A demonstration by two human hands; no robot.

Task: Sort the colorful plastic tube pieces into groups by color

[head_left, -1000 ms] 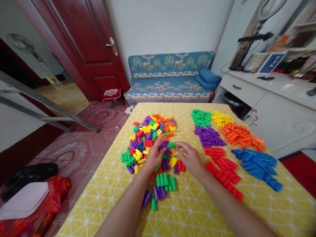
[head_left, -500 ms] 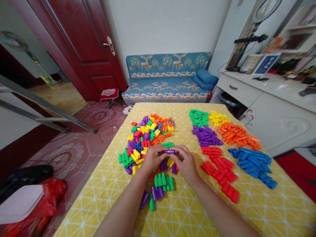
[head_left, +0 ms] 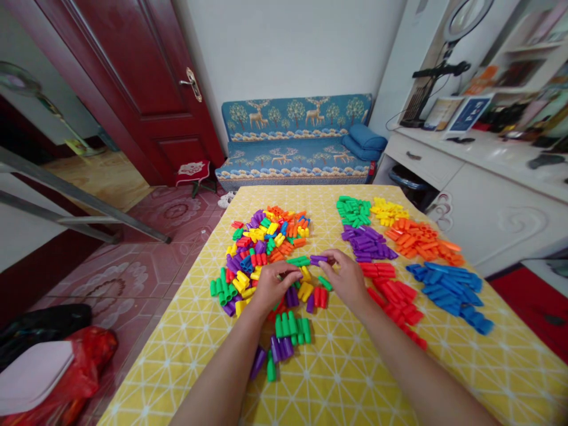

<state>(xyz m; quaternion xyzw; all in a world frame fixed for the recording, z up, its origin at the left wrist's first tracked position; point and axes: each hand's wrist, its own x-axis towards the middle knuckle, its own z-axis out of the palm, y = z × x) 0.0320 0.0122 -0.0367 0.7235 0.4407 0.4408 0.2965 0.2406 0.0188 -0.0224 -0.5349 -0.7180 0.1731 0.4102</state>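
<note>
My right hand (head_left: pixel 347 279) pinches a purple plastic tube piece (head_left: pixel 318 259) above the yellow-patterned tablecloth (head_left: pixel 341 361). My left hand (head_left: pixel 274 285) is just left of it, over the near side of a mixed heap of coloured tube pieces (head_left: pixel 258 235). Its thumb and fingertips are drawn together; whether anything is between them I cannot make out. Green pieces (head_left: pixel 298 261) lie just beyond my left fingertips. Red pieces (head_left: pixel 320 297) lie between the hands. Nearer to me are a green cluster (head_left: pixel 291 326) and several purple pieces (head_left: pixel 281 349).
Sorted piles on the right are green (head_left: pixel 353 210), yellow (head_left: pixel 389 211), purple (head_left: pixel 368 242), orange (head_left: pixel 421 241), blue (head_left: pixel 450 290) and red (head_left: pixel 397 299). A blue sofa (head_left: pixel 284 157) stands behind the table, a white cabinet (head_left: pixel 501 201) to the right.
Both hands were at the purple piece; now only my right hand holds it, shifted slightly right. My left hand has come away from it. The view has shifted slightly.
</note>
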